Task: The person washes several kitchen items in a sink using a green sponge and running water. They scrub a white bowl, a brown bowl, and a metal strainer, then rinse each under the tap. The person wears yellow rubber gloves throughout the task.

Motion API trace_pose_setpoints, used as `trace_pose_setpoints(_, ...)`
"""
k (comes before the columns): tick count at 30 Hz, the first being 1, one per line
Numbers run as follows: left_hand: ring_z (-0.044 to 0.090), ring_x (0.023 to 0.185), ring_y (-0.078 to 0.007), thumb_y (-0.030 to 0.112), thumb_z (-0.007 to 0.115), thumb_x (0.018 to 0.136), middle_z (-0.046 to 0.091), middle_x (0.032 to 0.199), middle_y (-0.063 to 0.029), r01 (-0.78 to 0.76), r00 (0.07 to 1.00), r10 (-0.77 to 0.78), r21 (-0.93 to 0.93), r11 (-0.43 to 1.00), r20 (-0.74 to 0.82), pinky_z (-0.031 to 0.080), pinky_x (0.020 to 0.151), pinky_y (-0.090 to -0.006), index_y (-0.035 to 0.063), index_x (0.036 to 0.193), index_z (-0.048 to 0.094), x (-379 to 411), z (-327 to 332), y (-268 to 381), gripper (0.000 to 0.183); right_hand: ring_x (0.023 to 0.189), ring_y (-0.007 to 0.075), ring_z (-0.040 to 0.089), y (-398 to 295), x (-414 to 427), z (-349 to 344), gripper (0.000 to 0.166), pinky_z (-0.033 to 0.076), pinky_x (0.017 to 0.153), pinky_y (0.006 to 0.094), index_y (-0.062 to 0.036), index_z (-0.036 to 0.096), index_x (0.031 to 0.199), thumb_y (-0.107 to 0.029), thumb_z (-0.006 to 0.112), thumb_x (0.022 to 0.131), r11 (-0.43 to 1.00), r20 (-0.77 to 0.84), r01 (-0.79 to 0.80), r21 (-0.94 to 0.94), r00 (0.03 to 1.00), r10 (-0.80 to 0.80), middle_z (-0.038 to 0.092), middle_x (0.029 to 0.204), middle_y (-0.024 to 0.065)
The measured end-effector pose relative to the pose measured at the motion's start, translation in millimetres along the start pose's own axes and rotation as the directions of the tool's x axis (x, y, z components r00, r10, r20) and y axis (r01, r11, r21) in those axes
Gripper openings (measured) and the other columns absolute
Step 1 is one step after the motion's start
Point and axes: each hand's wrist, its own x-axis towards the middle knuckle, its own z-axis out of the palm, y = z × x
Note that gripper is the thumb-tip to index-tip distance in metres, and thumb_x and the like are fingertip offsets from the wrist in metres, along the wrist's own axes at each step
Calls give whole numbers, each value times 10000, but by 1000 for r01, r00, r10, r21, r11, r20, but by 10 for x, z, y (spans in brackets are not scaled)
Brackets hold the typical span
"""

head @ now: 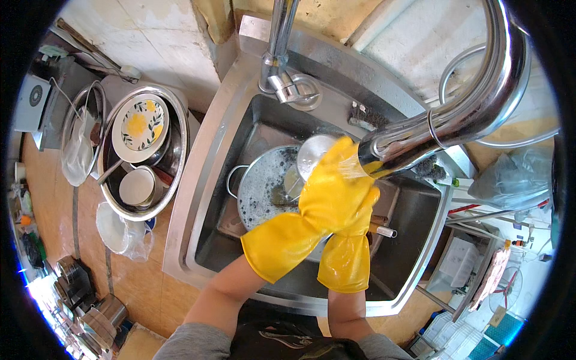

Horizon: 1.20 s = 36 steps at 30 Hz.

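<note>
Yellow rubber gloves cover my left hand (330,180) and my right hand (355,213). The two overlap under the tap spout (373,157), and water sprays onto the glove beneath it. Against the left glove's fingers shows a round, shiny metal piece (310,155), perhaps a ladle bowl; whether I grip it is hidden. Just left of my hands, a two-handled metal pot (261,189) stands in the sink with sudsy water and partly sunken utensils. Beside the right glove juts a handle with a metal end (384,230); the rest of it is covered.
The steel sink (211,148) has a second tap (281,83) at its back rim. Dark scouring pads (369,117) lie on the ledge. To the left, a metal basin (182,180) holds a flowered plate (139,123) and a white cup (136,186). A plastic-lined bucket (112,229) stands below.
</note>
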Motion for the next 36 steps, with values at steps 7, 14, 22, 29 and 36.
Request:
trace_pose_setpoints(7,531,1155,-368,167,688,729,559,1254,-179,-251,967,254,146,957,-2,391,1014,-506,34,1179,609,-547,-155,-311,475,1204,302,503,-37,118,-213,562,415,1015,467,-89,500,1289,-515,484,921,797,151,-279,536,960,235,519,1321,156)
trace_pose_setpoints(14,486,1207,-405,110,586,873,523,1301,-220,219,960,-205,54,974,-188,359,1044,-441,-13,1235,553,-1007,-187,-757,384,1114,221,553,-16,81,-327,640,448,956,381,-86,455,1305,-207,769,761,820,-1,339,-462,924,-382,558,1245,117)
trace_pose_setpoints(22,506,1214,-329,244,472,986,558,1282,-187,436,852,-494,-286,853,-175,369,1034,-382,8,1285,524,-1014,-226,-812,384,1093,318,593,-34,72,-113,728,455,922,372,-101,452,1341,-163,785,696,457,206,409,-789,879,-430,609,1166,160)
trace_pose_setpoints(29,515,1211,-273,222,402,1016,563,1291,-153,487,788,-592,-415,768,-169,369,1036,-339,-1,1275,537,-1124,-299,-824,368,1074,332,583,62,72,-28,652,449,910,385,-64,486,1311,-135,750,719,432,265,443,-786,871,-413,606,1143,187)
trace_pose_setpoints(36,531,1184,-236,257,359,1031,588,1260,-145,465,814,-553,-372,803,-179,372,1021,-322,-24,1240,565,-1104,-323,-824,406,1032,298,612,-243,54,17,476,477,906,385,-34,509,1289,-231,643,878,298,347,692,-658,630,-695,610,1190,128)
